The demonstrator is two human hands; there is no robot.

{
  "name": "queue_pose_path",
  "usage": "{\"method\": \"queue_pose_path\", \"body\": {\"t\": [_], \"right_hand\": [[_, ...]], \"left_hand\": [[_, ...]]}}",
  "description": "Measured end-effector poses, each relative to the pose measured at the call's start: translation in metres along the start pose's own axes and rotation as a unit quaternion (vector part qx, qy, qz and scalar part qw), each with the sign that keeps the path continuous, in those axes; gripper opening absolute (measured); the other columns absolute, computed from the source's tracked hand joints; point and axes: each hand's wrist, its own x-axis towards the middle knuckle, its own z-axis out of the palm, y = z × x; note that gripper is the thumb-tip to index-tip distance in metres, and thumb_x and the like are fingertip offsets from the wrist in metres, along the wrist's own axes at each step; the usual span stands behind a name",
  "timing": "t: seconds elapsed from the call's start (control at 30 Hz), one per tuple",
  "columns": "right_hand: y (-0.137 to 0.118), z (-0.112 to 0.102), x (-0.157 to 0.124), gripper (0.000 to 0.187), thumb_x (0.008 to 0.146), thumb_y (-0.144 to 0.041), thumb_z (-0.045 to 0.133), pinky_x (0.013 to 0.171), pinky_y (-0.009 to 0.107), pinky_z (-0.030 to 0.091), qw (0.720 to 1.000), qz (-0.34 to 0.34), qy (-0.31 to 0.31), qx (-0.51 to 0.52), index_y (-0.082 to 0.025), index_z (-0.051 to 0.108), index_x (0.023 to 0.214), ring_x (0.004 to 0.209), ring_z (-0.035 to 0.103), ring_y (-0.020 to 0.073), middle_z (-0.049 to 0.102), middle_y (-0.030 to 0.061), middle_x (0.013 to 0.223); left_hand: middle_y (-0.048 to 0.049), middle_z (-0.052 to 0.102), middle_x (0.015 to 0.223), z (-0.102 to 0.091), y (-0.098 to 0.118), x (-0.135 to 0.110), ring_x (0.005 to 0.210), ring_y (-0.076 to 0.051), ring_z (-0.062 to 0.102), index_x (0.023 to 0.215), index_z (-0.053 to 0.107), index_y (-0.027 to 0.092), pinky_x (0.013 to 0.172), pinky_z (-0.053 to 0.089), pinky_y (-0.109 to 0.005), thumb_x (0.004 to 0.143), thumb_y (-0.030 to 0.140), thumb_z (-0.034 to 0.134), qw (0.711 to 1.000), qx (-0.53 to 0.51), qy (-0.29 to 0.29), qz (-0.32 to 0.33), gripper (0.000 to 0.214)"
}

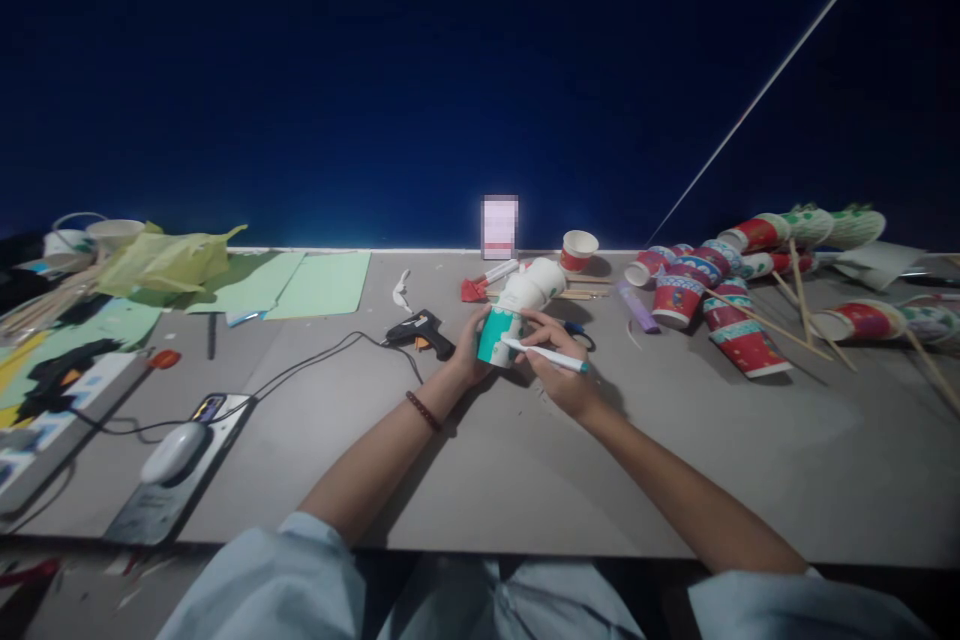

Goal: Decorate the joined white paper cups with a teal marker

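Observation:
My left hand (pixel 471 348) is wrapped round the side of a row of paper cups (pixel 526 292), nested end to end and tilted away from me. The nearest cup is partly coloured green, with white left on its right side. My right hand (pixel 559 370) grips a white marker (pixel 551 356) with a green end, its tip at the white part of that cup. Just left of the hands lies a black hot glue gun (pixel 420 332). Blue-handled scissors (pixel 579 335) are partly hidden behind my right hand.
A red-and-white paper cup (pixel 580 250) stands at the back. Joined patterned cups (pixel 690 282) and wooden sticks (pixel 801 295) lie at right. To the left are green paper sheets (pixel 319 282), a yellow plastic bag (pixel 169 262), a power strip (pixel 90 410), and a phone (pixel 161 505) bearing a white case. A cord crosses the table.

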Motion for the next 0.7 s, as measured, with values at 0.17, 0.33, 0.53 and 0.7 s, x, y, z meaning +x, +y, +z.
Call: {"method": "queue_pose_path", "body": {"t": [0.17,0.33,0.53,0.7], "right_hand": [[0.0006,0.0005,-0.0006,0.005,0.083,-0.024,0.060,0.092,0.043,0.055,0.999,0.027,0.018,0.028,-0.022,0.065,0.082,0.109,0.068,0.0271,0.065,0.0119,0.125],[-0.0002,-0.0001,-0.0001,0.005,0.082,-0.022,0.061,0.100,0.044,0.050,1.000,0.006,0.007,0.015,-0.023,0.065,0.080,0.122,0.060,0.0275,0.067,0.0107,0.123],[-0.0009,-0.0006,0.0003,0.008,0.079,-0.017,0.061,0.104,0.046,0.046,1.000,-0.008,-0.004,-0.003,-0.022,0.066,0.075,0.126,0.057,0.0282,0.065,0.0115,0.126],[0.0020,0.0009,-0.0005,0.004,0.083,-0.023,0.060,0.098,0.045,0.051,0.999,0.010,0.015,0.037,-0.022,0.065,0.083,0.118,0.062,0.0275,0.067,0.0111,0.123]], "left_hand": [[-0.0083,0.070,0.069,0.0006,0.0004,-0.0006,0.054,-0.018,0.063,0.080,0.067,0.011,0.052,0.048,-0.027,0.081,0.039,0.059,1.000,0.008,-0.016,-0.007,0.030],[-0.0083,0.070,0.070,0.0003,0.0003,-0.0008,0.056,-0.018,0.065,0.082,0.068,0.011,0.055,0.050,-0.028,0.083,0.039,0.057,1.000,0.008,-0.002,-0.009,0.030],[-0.0087,0.071,0.071,-0.0017,0.0002,0.0004,0.058,-0.019,0.065,0.081,0.068,0.011,0.054,0.050,-0.028,0.083,0.040,0.057,1.000,0.006,-0.001,-0.011,0.030],[-0.0083,0.070,0.069,-0.0006,0.0006,-0.0003,0.054,-0.018,0.063,0.081,0.068,0.011,0.053,0.049,-0.028,0.083,0.039,0.057,1.000,0.010,0.011,-0.013,0.029]]}}
